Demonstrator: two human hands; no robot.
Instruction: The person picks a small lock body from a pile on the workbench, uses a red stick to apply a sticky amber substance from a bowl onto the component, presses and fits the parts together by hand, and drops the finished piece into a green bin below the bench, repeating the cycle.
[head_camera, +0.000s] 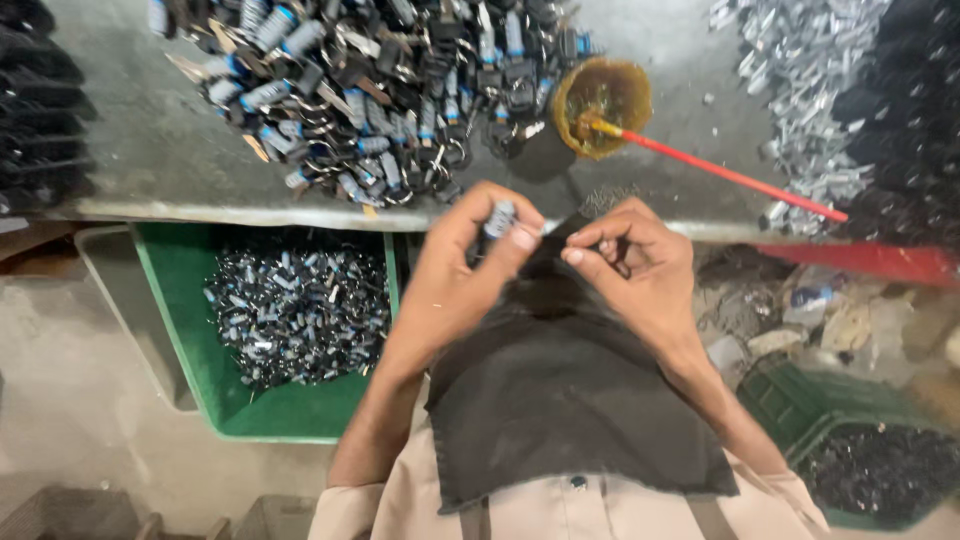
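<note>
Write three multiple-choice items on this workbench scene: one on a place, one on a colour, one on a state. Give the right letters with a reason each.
1. Where does the green bin stand?
A. on the bench
B. below the bench edge, on the person's left
C. on the person's lap

2. What colour is the handle of the brush that rests in the small bowl?
A. red
B. white
C. blue

3. How is the left hand?
A. flat on the bench
B. empty and open
C. pinching a small silver and blue part

Answers:
1 B, the bin sits lower than the bench, at the left.
2 A, the long handle is red.
3 C, the fingers close round the part, near the right hand.
</note>
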